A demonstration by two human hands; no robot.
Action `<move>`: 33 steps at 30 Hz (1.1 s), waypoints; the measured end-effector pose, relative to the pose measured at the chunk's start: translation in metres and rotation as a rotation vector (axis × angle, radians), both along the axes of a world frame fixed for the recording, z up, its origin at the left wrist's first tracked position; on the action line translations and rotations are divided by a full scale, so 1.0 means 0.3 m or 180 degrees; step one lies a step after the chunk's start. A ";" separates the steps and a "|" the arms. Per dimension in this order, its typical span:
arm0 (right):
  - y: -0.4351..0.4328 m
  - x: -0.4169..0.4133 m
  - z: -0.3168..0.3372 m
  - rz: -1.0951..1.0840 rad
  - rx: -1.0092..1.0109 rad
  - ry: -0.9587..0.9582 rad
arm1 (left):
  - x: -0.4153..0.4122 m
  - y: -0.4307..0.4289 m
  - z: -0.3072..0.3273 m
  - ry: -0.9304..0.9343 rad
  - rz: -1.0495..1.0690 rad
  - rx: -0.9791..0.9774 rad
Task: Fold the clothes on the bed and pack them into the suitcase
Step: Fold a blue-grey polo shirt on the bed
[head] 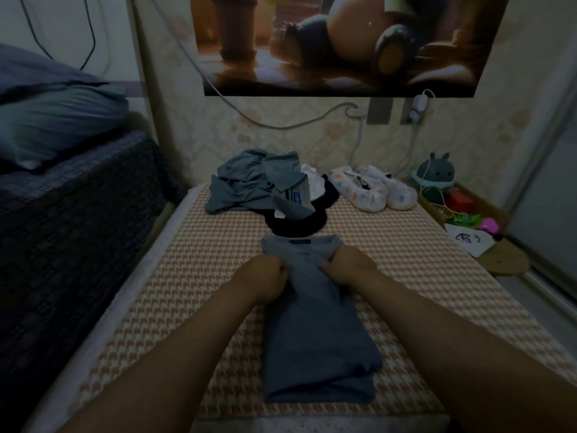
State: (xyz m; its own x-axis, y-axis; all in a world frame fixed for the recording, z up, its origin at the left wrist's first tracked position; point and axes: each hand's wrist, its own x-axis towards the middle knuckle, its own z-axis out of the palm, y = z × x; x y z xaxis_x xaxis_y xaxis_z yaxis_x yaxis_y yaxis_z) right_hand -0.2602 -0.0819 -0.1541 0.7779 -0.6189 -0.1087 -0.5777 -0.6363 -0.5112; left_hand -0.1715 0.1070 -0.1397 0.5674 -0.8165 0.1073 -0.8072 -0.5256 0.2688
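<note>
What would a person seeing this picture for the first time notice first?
Probably the two bare forearms reaching to the centre, where the left hand and right hand grip a half-folded grey-blue shirt on the orange-and-white houndstooth bed cover. Behind it lies a crumpled heap of grey-green clothes, below a large cartoon poster.

We see a dim, underexposed room with a bluish-grey cast. The brightest patch is the poster (343, 42), glowing warm orange-brown on the wall; we cannot tell where the rest of the light comes from. The mattress (187, 276) is evenly lit, and the shirt (312, 323) throws only faint, soft shadows along its edges. The left side falls nearly black below the pillow (56, 120), which is blurred. Straight lines bow towards the edges as under a wide lens, and the door (549, 182) at right leans inward. The middle is sharpest, though softness flattens the shirt's folds.
</note>
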 end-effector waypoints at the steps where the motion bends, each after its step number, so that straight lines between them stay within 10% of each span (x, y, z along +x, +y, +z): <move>1: -0.009 0.019 -0.009 0.0033 0.0081 0.0044 | 0.016 -0.013 -0.014 -0.0005 0.0049 -0.0177; 8: -0.130 0.076 0.005 -0.0913 0.2205 -0.1105 | 0.046 -0.026 -0.149 0.0390 0.0079 -0.0100; 12: -0.164 0.050 -0.050 -0.0578 0.0735 -0.0790 | 0.102 -0.020 -0.156 0.0632 0.0049 0.0743; 19: -0.112 0.041 -0.078 0.0594 -0.1326 -0.1341 | 0.166 -0.100 -0.151 -0.0458 0.0075 -0.0442; 25: -0.087 0.018 -0.140 0.1242 -0.1104 -0.0850 | 0.217 -0.125 -0.205 0.0255 0.0360 0.0576; 33: 0.024 -0.100 -0.031 0.0614 -0.0912 -0.0693 | 0.039 -0.054 -0.112 -0.0478 -0.0529 -0.0616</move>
